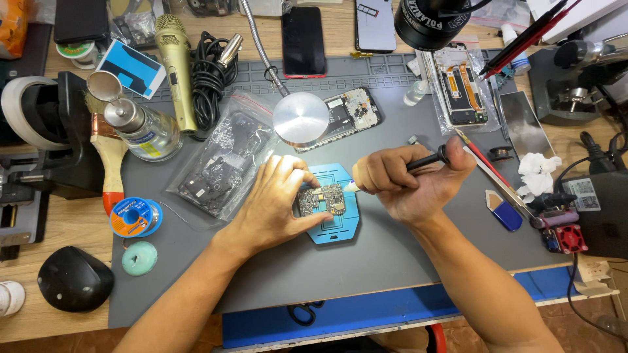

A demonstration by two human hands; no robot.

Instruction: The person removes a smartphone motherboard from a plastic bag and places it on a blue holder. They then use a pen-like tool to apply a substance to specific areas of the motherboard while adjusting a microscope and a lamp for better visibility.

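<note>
Seen from the head camera, a grey work mat [392, 255] covered a cluttered wooden bench [72, 225], with a bag of parts [219, 163] just beyond the left fingers and a round metal lamp head [301, 118] above them. The left hand [278, 202] lay flat, fingers loose, fingertips pressing a small circuit board [322, 200] on a blue holder [333, 209]. The right hand [409, 180] was clenched around a black-handled tool [428, 159], its pale tip touching the board's right edge. The tip's exact shape was hard to make out. The board looked bare, silver and densely populated
</note>
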